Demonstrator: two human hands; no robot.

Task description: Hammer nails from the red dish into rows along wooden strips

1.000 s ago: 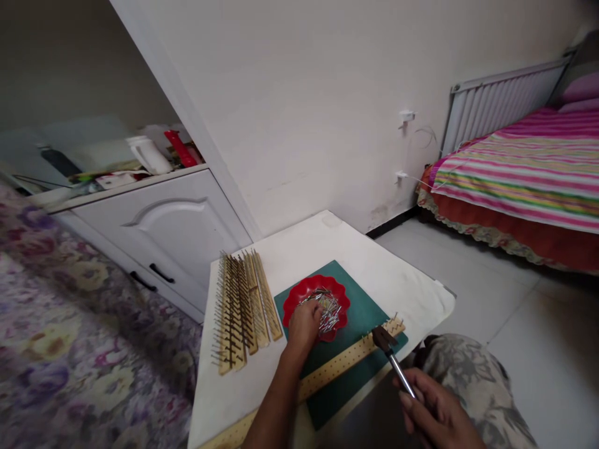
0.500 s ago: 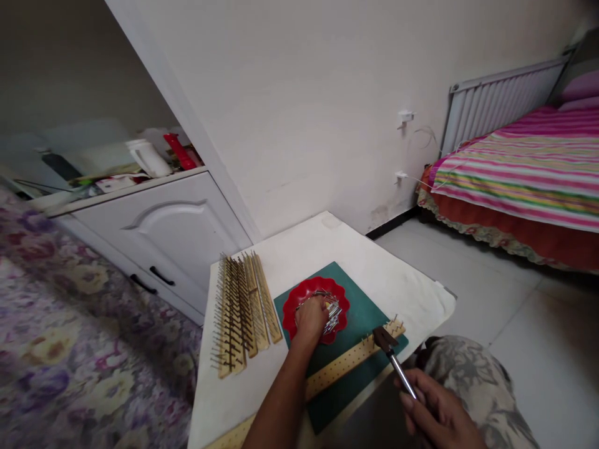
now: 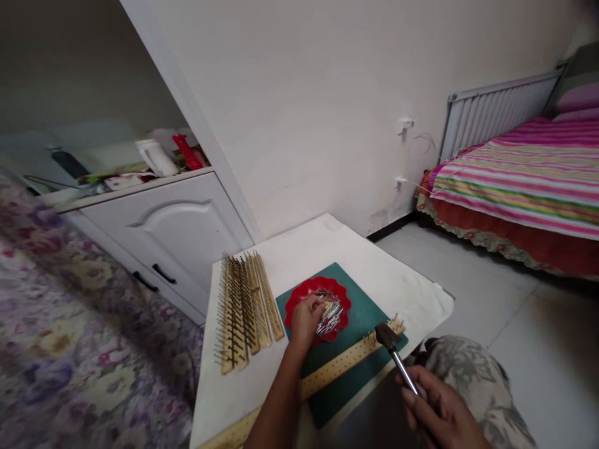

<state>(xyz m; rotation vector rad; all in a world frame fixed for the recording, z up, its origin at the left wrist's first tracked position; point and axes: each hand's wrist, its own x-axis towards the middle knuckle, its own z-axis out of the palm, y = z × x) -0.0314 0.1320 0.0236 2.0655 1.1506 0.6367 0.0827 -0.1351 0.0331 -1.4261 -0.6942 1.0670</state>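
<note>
My left hand (image 3: 306, 317) is over the left part of a red scalloped bowl (image 3: 302, 292), its fingers pinched together; whatever they hold is too small to make out. Loose nails (image 3: 331, 315) fill the bowl. In my right hand (image 3: 440, 402) is a hammer (image 3: 395, 352), its dark head resting over the right end of a long wooden strip (image 3: 339, 365) with rows of holes. Several nails stand in that end of the strip, around the hammer head. Bowl and strip both lie on a green mat (image 3: 362, 302).
Wooden strips studded with upright nails (image 3: 238, 312) lie at the left of the white table (image 3: 393, 274). Beyond are a white cabinet (image 3: 173, 237) and a striped bed (image 3: 524, 168). A floral cloth (image 3: 93, 337) hangs at the left, and my knee (image 3: 472, 374) is by the table's right edge.
My left hand has risen a little from among the nails, and more of them show. My right hand and the hammer have barely moved. The view has shifted slightly.
</note>
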